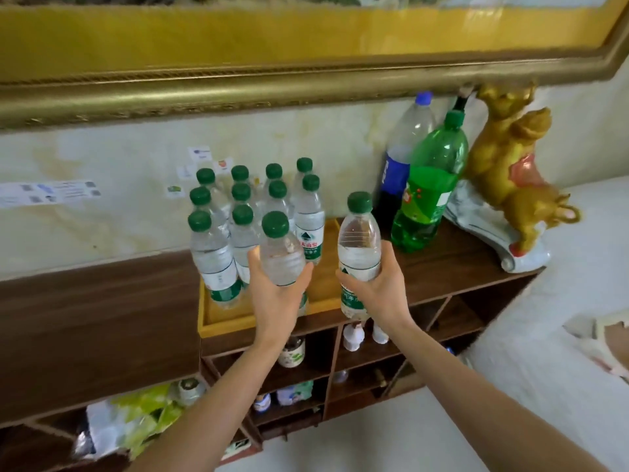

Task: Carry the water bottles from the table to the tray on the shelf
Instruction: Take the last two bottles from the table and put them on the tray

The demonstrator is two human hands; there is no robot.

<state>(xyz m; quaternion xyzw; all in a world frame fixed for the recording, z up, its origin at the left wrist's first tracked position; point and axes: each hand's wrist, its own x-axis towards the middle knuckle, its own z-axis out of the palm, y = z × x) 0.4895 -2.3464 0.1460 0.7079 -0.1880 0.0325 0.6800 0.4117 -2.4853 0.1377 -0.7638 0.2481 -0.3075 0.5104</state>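
A yellow tray (221, 318) sits on top of a dark wooden shelf unit (452, 264). Several clear water bottles with green caps (212, 253) stand upright in its left and back parts. My left hand (277, 298) grips one more green-capped bottle (280, 250) from below, held upright over the tray's front middle. My right hand (377, 291) grips another such bottle (359, 247) by its lower half, upright above the tray's right front corner. The table is out of view.
A blue-labelled large bottle (400, 165), a green soda bottle (429, 185) and a golden animal figurine (507, 172) stand on the shelf right of the tray. A gilded picture frame (238, 93) hangs above. Cubbies below hold small jars and bags. White bedding (561, 335) lies right.
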